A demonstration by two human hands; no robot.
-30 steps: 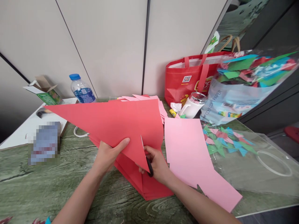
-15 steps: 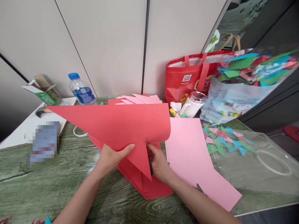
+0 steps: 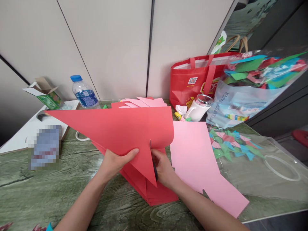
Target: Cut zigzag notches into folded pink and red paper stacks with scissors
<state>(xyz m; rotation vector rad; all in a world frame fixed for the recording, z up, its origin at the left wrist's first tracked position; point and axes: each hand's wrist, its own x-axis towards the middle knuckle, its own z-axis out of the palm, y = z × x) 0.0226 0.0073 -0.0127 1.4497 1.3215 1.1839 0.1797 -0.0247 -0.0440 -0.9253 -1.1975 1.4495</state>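
A large red paper sheet is held up over the table, its right side curling and its long point reaching left. My left hand pinches it from below, thumb on top and fingers hidden underneath. In my right hand are scissors with dark handles, largely covered by the fingers and paper. A blade tip shows at a cut running up into the sheet. More red paper lies stacked beneath both hands. To the right, a pink paper sheet with a cut-out edge rests on the table.
At the back stand a water bottle, an opened green box, a red bag and a white mug. A clear bag holds coloured paper pieces. Small cut pieces lie at right. A tape roll sits left.
The red sheet has shifted slightly left at its curled right edge and left point. Both hands stay nearly in place, still holding the sheet and the scissors.
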